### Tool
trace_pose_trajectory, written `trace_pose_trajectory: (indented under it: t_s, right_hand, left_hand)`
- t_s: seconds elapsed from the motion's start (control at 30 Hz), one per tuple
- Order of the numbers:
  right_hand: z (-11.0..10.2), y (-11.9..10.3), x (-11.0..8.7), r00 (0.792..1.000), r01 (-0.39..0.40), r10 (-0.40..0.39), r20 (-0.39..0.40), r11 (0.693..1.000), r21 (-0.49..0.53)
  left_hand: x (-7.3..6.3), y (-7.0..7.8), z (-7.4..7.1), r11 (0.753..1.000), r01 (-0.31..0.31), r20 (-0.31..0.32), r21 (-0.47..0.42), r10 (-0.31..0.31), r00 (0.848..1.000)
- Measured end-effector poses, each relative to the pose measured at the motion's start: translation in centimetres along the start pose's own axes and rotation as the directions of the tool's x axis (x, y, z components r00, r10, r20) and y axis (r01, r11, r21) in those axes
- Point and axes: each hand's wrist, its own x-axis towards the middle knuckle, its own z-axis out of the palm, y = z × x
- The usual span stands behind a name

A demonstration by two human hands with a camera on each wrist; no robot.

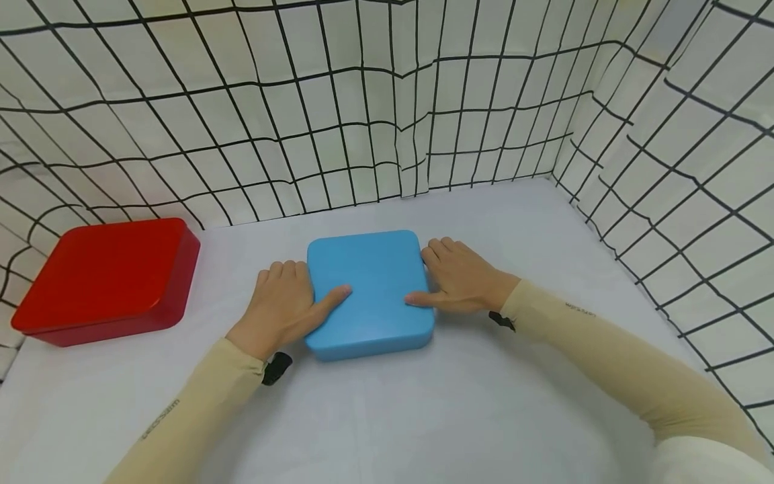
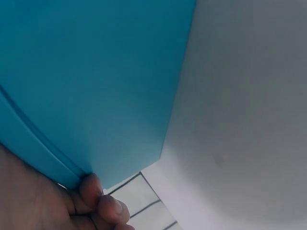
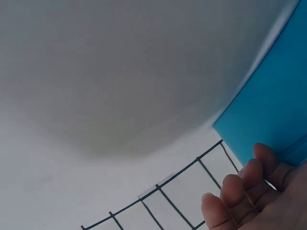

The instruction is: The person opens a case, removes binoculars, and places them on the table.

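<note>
A light blue lidded box (image 1: 371, 289) is in the middle of the head view, one hand on each side of it. My left hand (image 1: 281, 302) grips its left side, the thumb lying over the top and the fingers along the edge. On the opposite side my right hand (image 1: 462, 275) holds the box the same way, its thumb on the lid. In the left wrist view, curled fingertips (image 2: 112, 208) touch the box's side (image 2: 110, 96) below the rim. The right wrist view has the other hand's fingers (image 3: 232, 189) beside the box wall (image 3: 268, 105). Whether the box touches the table cannot be told.
A red box (image 1: 109, 275) stands at the left of the white table (image 1: 387, 417). Black wire grid panels (image 1: 314, 121) with white behind them line the back, left and right sides.
</note>
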Motion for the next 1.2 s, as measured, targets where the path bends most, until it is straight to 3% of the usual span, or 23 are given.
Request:
trace_pose_trajectory:
  t_s: [0.57, 0.83, 1.2]
  right_hand:
    - [-0.8, 3.6, -1.2, 0.998, -0.048, 0.048, 0.049, 0.999, -0.011]
    - [-1.2, 4.1, -1.2, 0.991, -0.108, 0.105, 0.087, 0.994, 0.03]
    - [-1.4, 4.3, -1.0, 0.989, -0.133, 0.134, 0.065, 0.991, -0.024]
  left_hand:
    - [2.6, 3.0, 1.0, 1.0, 0.003, 0.017, -0.017, -0.003, 1.0]
    - [3.1, 4.4, 1.2, 1.0, 0.017, 0.018, -0.005, -0.017, 1.0]
    - [3.5, 5.0, 1.2, 1.0, 0.012, 0.0, 0.01, -0.012, 1.0]
